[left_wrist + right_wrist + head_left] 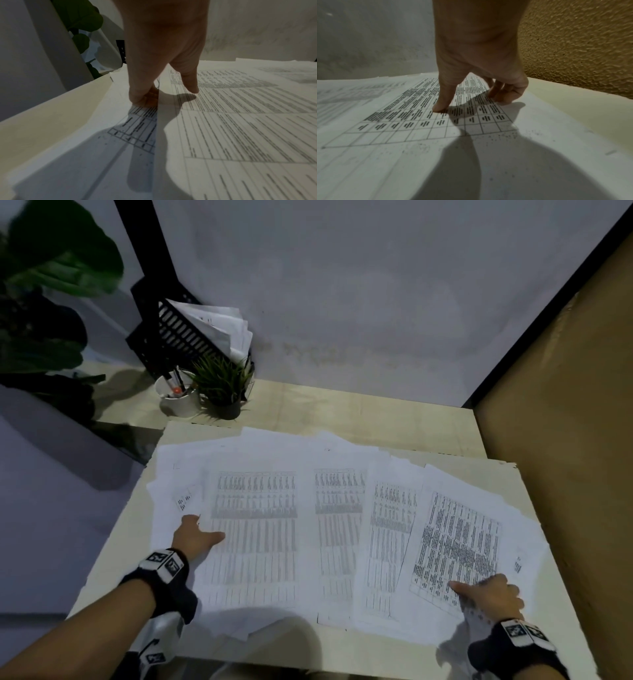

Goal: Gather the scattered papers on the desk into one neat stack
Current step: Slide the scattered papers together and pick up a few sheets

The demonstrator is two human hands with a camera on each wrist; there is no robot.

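Several printed sheets [339, 525] with table grids lie fanned and overlapping across the pale desk [359, 412]. My left hand [202, 530] is at the left end of the spread. In the left wrist view its curled fingers [144, 97] sit at the edge of a large printed sheet [240, 128] and the thumb lies on top, pinching that edge. My right hand [483, 590] rests on the rightmost sheet [459, 535]. Its thumb [440, 106] presses down on the grid, and its curled fingers [501, 94] touch the paper's top without holding it.
At the desk's back left stand a black file tray with papers [191, 337], a white cup of pens [178, 398] and a small potted plant [222, 385]. A large leafy plant [51, 268] is further left. A brown textured wall [565, 440] borders the right edge.
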